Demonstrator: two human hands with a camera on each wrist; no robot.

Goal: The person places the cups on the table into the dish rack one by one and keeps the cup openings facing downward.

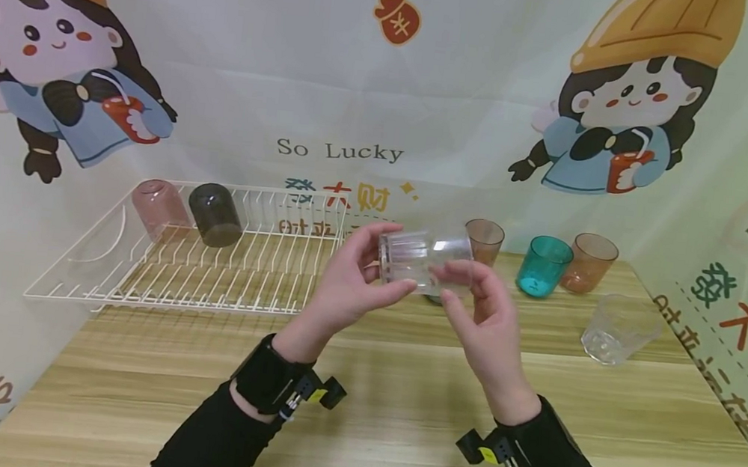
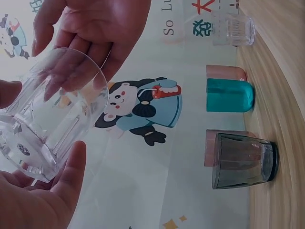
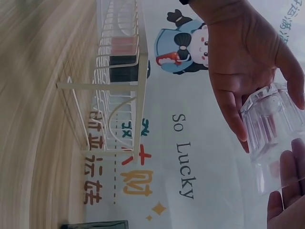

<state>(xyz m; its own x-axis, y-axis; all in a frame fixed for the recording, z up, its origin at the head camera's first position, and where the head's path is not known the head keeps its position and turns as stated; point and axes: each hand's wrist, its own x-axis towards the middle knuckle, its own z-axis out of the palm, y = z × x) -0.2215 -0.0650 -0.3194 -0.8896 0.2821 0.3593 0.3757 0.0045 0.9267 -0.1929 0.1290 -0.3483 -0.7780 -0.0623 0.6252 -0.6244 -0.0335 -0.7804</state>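
A clear glass tumbler point(image 1: 422, 257) with a faceted lower part lies sideways in the air, its base to the left and its mouth to the right. My left hand point(image 1: 359, 273) grips it round the base end, thumb along the near side. At the mouth end is my right hand point(image 1: 491, 312), its loosely bent fingers overlapping the rim. In the left wrist view, those right fingers point(image 2: 78, 67) show through the glass wall, and the thumb stands apart from it. The right wrist view shows the left hand point(image 3: 245, 62) round the faceted base.
A white wire rack point(image 1: 238, 307) stands at left, holding an upside-down pink glass point(image 1: 160, 209) and dark glass point(image 1: 216, 214). Along the back right stand a brownish-pink glass point(image 1: 484, 240), a teal glass point(image 1: 544, 266), an orange-pink glass point(image 1: 590, 263), a clear glass point(image 1: 611, 335) and a grey glass point(image 2: 240, 162).
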